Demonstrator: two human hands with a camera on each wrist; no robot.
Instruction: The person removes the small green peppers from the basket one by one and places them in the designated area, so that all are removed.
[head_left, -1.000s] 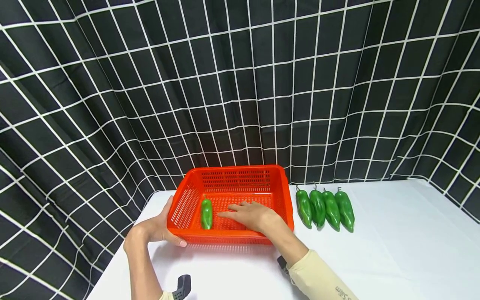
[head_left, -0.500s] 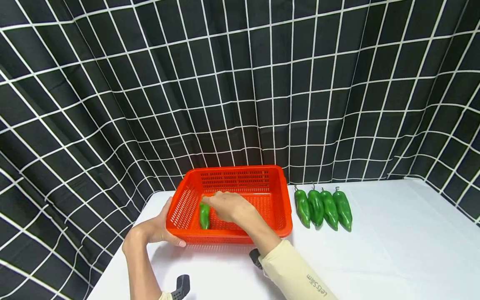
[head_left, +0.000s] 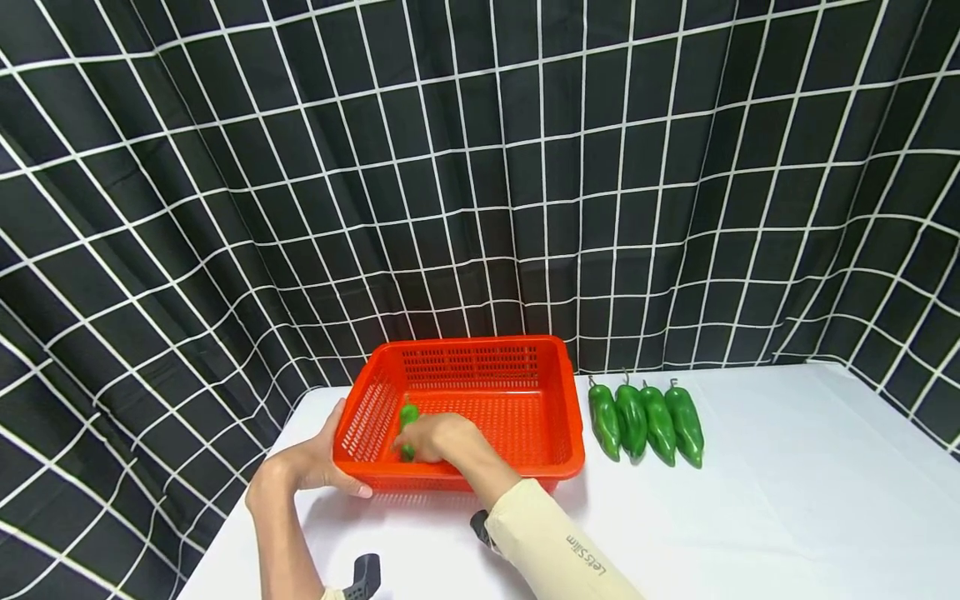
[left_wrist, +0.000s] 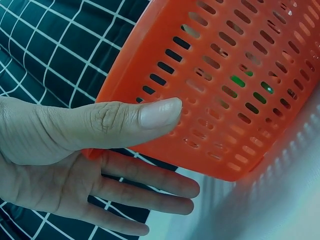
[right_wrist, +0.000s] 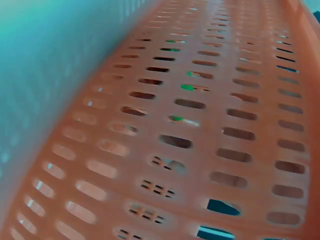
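A red perforated plastic basket [head_left: 555,400] stands on the white table. Inside it, near the left wall, lies a green pepper [head_left: 408,414]. My right hand [head_left: 438,437] reaches over the front rim and grips the pepper around its lower half, covering part of it. In the right wrist view the basket wall [right_wrist: 200,115] hides that hand; bits of green show through the slots. At the front left corner, my left hand [head_left: 311,458] steadies the basket. Its thumb [left_wrist: 157,114] lies against the slotted wall, while the other fingers [left_wrist: 150,175] extend straight beside the corner.
Several green peppers [head_left: 647,421] lie side by side in a row on the table, right of the basket, stems toward the back. A black curtain with a white grid [head_left: 480,167] hangs behind and left of the white table [head_left: 750,500].
My right hand has moved left inside the basket, first over the pepper's stem end, then down and nearer onto its lower half. The left hand has stayed at the basket corner.
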